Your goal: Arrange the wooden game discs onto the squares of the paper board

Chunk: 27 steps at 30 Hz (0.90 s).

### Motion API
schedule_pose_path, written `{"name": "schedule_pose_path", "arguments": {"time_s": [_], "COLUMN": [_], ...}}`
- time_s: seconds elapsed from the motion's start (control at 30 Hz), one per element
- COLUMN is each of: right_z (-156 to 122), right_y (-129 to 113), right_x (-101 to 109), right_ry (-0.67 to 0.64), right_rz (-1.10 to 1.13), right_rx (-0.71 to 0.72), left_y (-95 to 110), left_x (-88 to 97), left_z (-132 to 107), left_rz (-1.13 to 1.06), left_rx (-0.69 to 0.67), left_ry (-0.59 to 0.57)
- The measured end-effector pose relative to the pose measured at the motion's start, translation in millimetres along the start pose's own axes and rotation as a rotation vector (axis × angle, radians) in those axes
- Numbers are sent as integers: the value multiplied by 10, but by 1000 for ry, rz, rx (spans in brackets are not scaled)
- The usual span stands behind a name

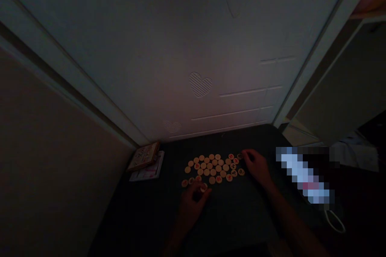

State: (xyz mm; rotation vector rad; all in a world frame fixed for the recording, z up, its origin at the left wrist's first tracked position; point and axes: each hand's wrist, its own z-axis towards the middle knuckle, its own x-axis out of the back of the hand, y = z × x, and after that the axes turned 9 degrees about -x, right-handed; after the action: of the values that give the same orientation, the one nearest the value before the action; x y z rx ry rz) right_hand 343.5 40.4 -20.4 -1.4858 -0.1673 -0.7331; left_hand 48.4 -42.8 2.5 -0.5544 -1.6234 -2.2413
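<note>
Two flat things that looked like books sat at the left end of the dark table, the upper book lying slanted over the lower book, both well apart from the discs. Behind it all was a pale panel with three hearts pressed into it, plus some straight grooves. Off to the right there was a pixelated patch, so no idea what that was, and a pale cord loop hung just below it. Lighting was pretty awful too, which made the small stuff tough to read. Anyway, the round discs lay loosely bunched on the table between the two hands. The left hand was at the near left edge of the bunch, fingers curled, thumb a bit apart, with one disc right at the fingertips; can't tell if it was pinched or just touched. The right hand was at the far right edge, fingers bent together, tips right by a darker disc, and I couldn't tell if it had hold of anything. Counting up: two hands, two books, and about 32 discs, around 13 showing red or dark marks, the others looking plain.
</note>
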Motion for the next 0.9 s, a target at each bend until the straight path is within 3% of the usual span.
{"name": "schedule_pose_path", "arguments": {"time_s": [0.33,0.5,0.6,0.73,0.9], "right_z": [-29,-130,-366,-809,-1119], "right_y": [-59,-222,-415,-676,-792], "right_x": [23,87,68,-88,-336], "right_ry": [18,59,6,-184,-207], "right_rz": [6,-2,-13,-109,-295], "right_rx": [31,85,198,545,630], "left_y": [83,36,-15,-50,-44], "left_x": [30,35,29,34,62], "left_z": [17,-3,-15,-14,-11], "left_rz": [-84,-95,-114,-139,-170], "left_rx": [56,85,101,117,148], "left_ry": [40,84,98,133,241]}}
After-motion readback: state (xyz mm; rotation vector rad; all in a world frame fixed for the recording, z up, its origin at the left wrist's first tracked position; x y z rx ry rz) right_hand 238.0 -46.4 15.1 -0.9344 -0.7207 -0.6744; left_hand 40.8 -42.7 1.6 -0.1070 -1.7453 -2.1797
